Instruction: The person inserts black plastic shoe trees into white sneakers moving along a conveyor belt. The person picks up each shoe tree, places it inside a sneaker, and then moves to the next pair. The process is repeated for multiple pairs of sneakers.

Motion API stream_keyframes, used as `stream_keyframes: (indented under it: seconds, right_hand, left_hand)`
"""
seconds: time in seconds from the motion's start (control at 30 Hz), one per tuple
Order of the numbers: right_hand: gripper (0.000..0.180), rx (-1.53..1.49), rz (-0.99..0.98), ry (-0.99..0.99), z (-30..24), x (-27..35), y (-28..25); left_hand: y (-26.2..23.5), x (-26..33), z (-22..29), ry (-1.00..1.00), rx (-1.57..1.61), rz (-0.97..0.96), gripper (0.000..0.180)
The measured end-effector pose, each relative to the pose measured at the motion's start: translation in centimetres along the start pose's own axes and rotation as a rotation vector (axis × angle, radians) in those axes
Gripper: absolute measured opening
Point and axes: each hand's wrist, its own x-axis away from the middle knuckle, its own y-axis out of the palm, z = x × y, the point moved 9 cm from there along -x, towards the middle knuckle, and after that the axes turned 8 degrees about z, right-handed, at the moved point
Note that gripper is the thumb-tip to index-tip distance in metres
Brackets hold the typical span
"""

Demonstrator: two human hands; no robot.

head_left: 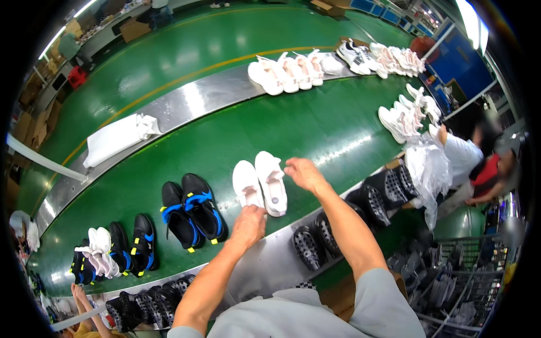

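Note:
A pair of white shoes stands on the green conveyor belt [332, 129] in front of me, toes pointing away. At the heel of the left white shoe [246, 179], my left hand [249, 226] has its fingers closed; part of the heel is hidden behind them. My right hand [306, 174] is just to the right of the right white shoe [272, 186], fingers apart and partly bent, with nothing seen in them. Left of the pair is a pair of black shoes [198, 205] with blue straps and yellow tabs.
More black-and-blue shoes [144, 245] and white shoes [99, 248] are farther left. Black perforated shoe-shaped pieces [307, 248] line the near metal edge. White shoes [282, 74] and a white sheet [118, 138] lie on the far ledge. Co-workers stand at right [487, 174] and lower left.

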Motion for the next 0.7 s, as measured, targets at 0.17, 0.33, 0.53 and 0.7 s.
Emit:
stream_keyframes:
  seconds: [0.17, 0.33, 0.53, 0.7]
  right_hand:
    - [0.025, -0.084, 0.292, 0.185, -4.4, 11.4, -12.3]
    - [0.013, 0.049, 0.593, 0.137, -3.4, 27.3, -14.7]
    - [0.039, 0.353, 0.538, 0.193, -2.8, 30.2, -12.7]
    - [0.037, 0.388, 0.590, 0.082, -2.8, 30.5, -12.8]
  left_hand:
    - [-3.1, 2.4, -0.1, -0.031, 0.055, 0.085, 0.017]
    - [-3.2, 4.3, 1.7, -0.055, 0.140, 0.096, 0.014]
    - [-1.3, 5.6, 4.9, 0.058, 0.199, 0.054, 0.014]
    - [-1.2, 5.9, 7.8, 0.132, 0.220, 0.048, 0.012]
